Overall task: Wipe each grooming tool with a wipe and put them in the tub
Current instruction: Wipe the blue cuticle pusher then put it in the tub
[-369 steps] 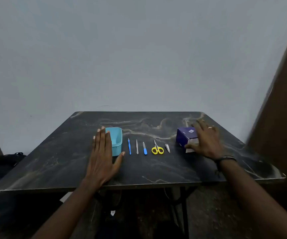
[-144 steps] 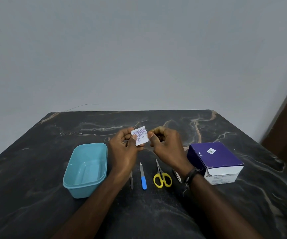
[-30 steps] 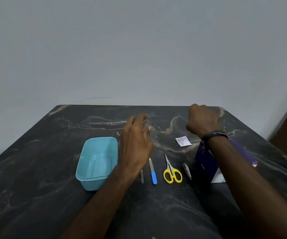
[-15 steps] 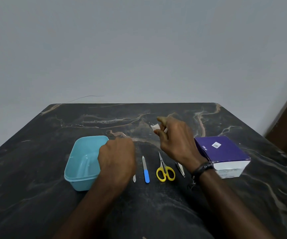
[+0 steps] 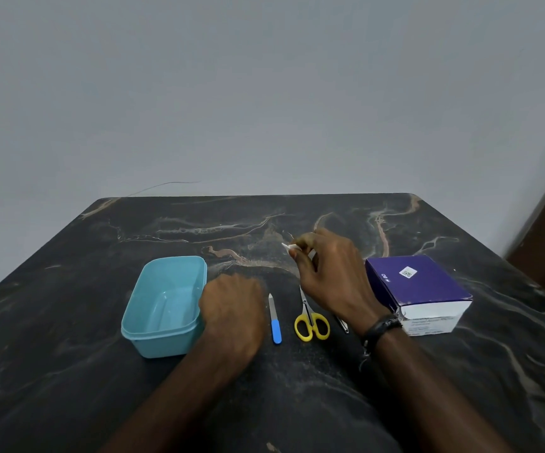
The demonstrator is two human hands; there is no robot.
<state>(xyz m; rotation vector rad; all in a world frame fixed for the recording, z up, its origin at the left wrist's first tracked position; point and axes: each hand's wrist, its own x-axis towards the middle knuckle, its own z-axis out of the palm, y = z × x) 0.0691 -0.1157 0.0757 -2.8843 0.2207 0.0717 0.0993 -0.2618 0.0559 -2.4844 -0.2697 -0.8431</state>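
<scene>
Since half a second ago the left hand has settled lower, knuckles up, over the spot just right of the tub where the thinnest tools lay; those tools are now hidden beneath it, and whether its curled fingers have closed on one cannot be told. The right hand has barely shifted, hanging above the centre of the frame and pinching a small white wipe between thumb and fingertips.

The tub, light blue and with nothing visible inside, sits at centre left on the table. To its right lie the blue-handled nail file, the yellow-handled scissors and a nail clipper partly covered by the right wrist. A purple box stands at centre right.

With the wipe out and held ready, the first tool appears about to be lifted for cleaning; none has reached the tub, so the task looks to be only beginning.
</scene>
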